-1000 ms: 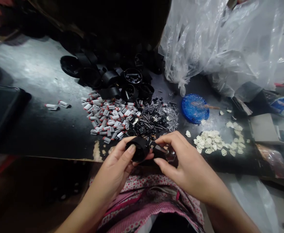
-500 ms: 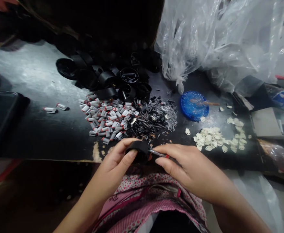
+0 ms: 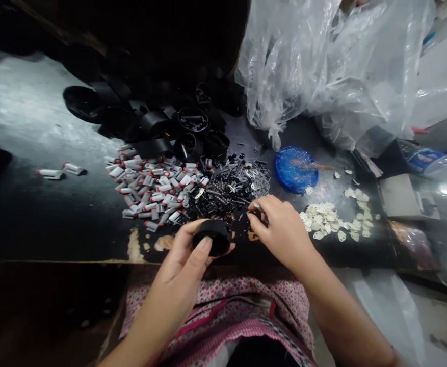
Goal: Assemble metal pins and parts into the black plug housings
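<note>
My left hand (image 3: 187,255) is closed around a round black plastic housing (image 3: 213,238), its hollow side tipped towards me, close to the bench's front edge. The thumb presses on the near rim and fingertips show at the far side. My right hand (image 3: 280,224) is just right of the housing, at the near edge of a heap of small grey plastic pieces (image 3: 259,176). Its thumb and forefinger are pinched together; what lies between them is too small and dark to make out. Beside that heap lie small springs (image 3: 217,193).
Grey cylinders with red ends (image 3: 158,188) are heaped left of the springs. Behind them stand more black housings (image 3: 154,122). On the right are a blue lid (image 3: 295,178) with a stick across it, cream flat tabs (image 3: 322,219), clear plastic bags (image 3: 288,61) and a white box (image 3: 402,196).
My right hand has moved away from the housing, up towards the small parts; the metal-shafted tool it held no longer shows. My left hand has tilted the housing, opening towards me. The view has shifted.
</note>
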Demonstrator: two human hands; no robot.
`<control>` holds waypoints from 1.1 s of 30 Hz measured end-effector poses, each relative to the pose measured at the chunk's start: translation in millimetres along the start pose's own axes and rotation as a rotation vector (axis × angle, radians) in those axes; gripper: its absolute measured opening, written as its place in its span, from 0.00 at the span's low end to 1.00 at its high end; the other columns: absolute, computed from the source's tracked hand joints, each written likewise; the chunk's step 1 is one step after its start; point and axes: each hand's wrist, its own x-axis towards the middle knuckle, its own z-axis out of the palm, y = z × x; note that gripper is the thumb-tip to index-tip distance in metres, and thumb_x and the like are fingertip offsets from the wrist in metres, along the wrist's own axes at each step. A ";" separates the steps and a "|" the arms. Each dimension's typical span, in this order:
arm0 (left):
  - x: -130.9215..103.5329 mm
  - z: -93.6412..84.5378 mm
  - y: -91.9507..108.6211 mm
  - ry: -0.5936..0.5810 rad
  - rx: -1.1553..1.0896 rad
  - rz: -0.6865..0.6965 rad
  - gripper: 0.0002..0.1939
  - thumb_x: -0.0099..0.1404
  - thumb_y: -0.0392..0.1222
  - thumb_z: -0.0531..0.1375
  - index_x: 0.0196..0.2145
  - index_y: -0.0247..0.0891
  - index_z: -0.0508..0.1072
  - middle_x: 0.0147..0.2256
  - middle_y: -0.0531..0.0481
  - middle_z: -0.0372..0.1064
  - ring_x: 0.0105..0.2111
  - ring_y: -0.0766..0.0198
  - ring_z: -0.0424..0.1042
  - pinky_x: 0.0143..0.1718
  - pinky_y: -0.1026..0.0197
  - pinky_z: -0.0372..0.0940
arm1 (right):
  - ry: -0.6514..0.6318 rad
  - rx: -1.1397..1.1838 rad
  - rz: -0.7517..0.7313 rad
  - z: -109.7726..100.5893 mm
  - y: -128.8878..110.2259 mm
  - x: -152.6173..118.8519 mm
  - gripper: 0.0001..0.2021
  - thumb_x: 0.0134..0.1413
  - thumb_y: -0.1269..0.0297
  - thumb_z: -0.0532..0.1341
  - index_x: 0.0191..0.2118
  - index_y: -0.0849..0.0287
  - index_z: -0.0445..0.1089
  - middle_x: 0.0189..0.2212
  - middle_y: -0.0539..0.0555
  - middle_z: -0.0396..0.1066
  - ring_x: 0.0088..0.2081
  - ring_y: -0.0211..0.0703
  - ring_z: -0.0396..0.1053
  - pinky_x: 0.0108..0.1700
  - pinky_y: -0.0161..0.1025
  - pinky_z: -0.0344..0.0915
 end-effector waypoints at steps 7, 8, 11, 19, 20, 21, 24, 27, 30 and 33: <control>6.4 14.3 10.6 0.003 -0.180 -0.098 0.10 0.67 0.44 0.62 0.46 0.44 0.74 0.45 0.49 0.77 0.49 0.59 0.75 0.52 0.56 0.71 | 0.022 -0.049 -0.071 7.4 -0.6 -3.8 0.05 0.59 0.68 0.59 0.31 0.59 0.68 0.28 0.50 0.73 0.30 0.40 0.67 0.39 0.41 0.54; 6.6 15.6 12.0 -0.001 -0.199 -0.115 0.10 0.67 0.44 0.61 0.46 0.43 0.74 0.47 0.48 0.77 0.51 0.58 0.74 0.54 0.55 0.70 | 0.052 0.015 -0.103 7.8 -1.8 -7.2 0.05 0.58 0.68 0.60 0.31 0.58 0.68 0.27 0.49 0.73 0.29 0.39 0.66 0.39 0.40 0.54; 7.0 17.2 12.7 -0.017 -0.223 -0.183 0.11 0.66 0.44 0.63 0.47 0.43 0.75 0.48 0.48 0.76 0.52 0.58 0.73 0.55 0.57 0.68 | 0.164 0.177 -0.223 8.3 -7.2 -17.0 0.03 0.58 0.69 0.61 0.32 0.58 0.69 0.27 0.48 0.73 0.30 0.39 0.66 0.39 0.39 0.55; 5.4 16.9 6.4 0.012 -0.271 -0.148 0.08 0.65 0.44 0.64 0.42 0.45 0.77 0.46 0.51 0.78 0.48 0.58 0.76 0.56 0.55 0.68 | 0.218 0.339 -0.178 -0.7 -18.2 -26.0 0.04 0.61 0.66 0.62 0.35 0.58 0.71 0.30 0.49 0.73 0.32 0.39 0.66 0.40 0.40 0.55; 5.1 17.5 6.8 0.012 -0.285 -0.146 0.08 0.65 0.44 0.64 0.42 0.45 0.77 0.46 0.51 0.78 0.48 0.59 0.76 0.56 0.55 0.68 | 0.203 0.369 -0.160 -2.2 -18.5 -26.2 0.04 0.61 0.66 0.62 0.34 0.58 0.71 0.29 0.48 0.73 0.32 0.39 0.66 0.40 0.40 0.56; 4.8 18.1 7.4 0.008 -0.294 -0.145 0.08 0.65 0.44 0.64 0.43 0.44 0.77 0.45 0.51 0.78 0.48 0.59 0.76 0.56 0.54 0.68 | 0.192 0.402 -0.150 -3.5 -18.9 -26.4 0.04 0.61 0.66 0.62 0.33 0.58 0.70 0.29 0.48 0.72 0.32 0.38 0.66 0.40 0.40 0.56; 3.6 18.9 8.8 -0.016 -0.282 -0.147 0.11 0.65 0.45 0.63 0.46 0.45 0.76 0.48 0.50 0.77 0.51 0.58 0.74 0.57 0.55 0.67 | 0.216 0.500 -0.185 -5.1 -19.9 -27.1 0.04 0.59 0.68 0.62 0.32 0.58 0.69 0.28 0.47 0.70 0.31 0.38 0.66 0.38 0.39 0.58; 1.3 18.3 7.7 -0.032 -0.229 -0.191 0.14 0.64 0.44 0.65 0.48 0.46 0.76 0.49 0.50 0.76 0.51 0.59 0.74 0.54 0.58 0.68 | 0.290 0.482 -0.245 -2.6 -20.6 -27.9 0.04 0.59 0.70 0.61 0.33 0.57 0.70 0.28 0.48 0.72 0.31 0.38 0.67 0.39 0.40 0.58; -0.6 17.3 5.0 -0.066 -0.188 -0.217 0.16 0.62 0.42 0.67 0.49 0.47 0.75 0.48 0.50 0.77 0.49 0.59 0.75 0.52 0.59 0.69 | 0.295 0.344 -0.280 1.7 -20.4 -28.2 0.05 0.60 0.72 0.60 0.34 0.57 0.71 0.28 0.49 0.74 0.31 0.38 0.68 0.40 0.42 0.56; -0.9 16.8 3.2 -0.143 -0.158 -0.198 0.16 0.64 0.43 0.65 0.49 0.46 0.74 0.48 0.49 0.77 0.50 0.57 0.74 0.53 0.58 0.68 | 0.311 0.294 -0.306 3.8 -19.8 -28.2 0.06 0.60 0.72 0.59 0.34 0.58 0.72 0.28 0.49 0.74 0.31 0.38 0.68 0.40 0.42 0.55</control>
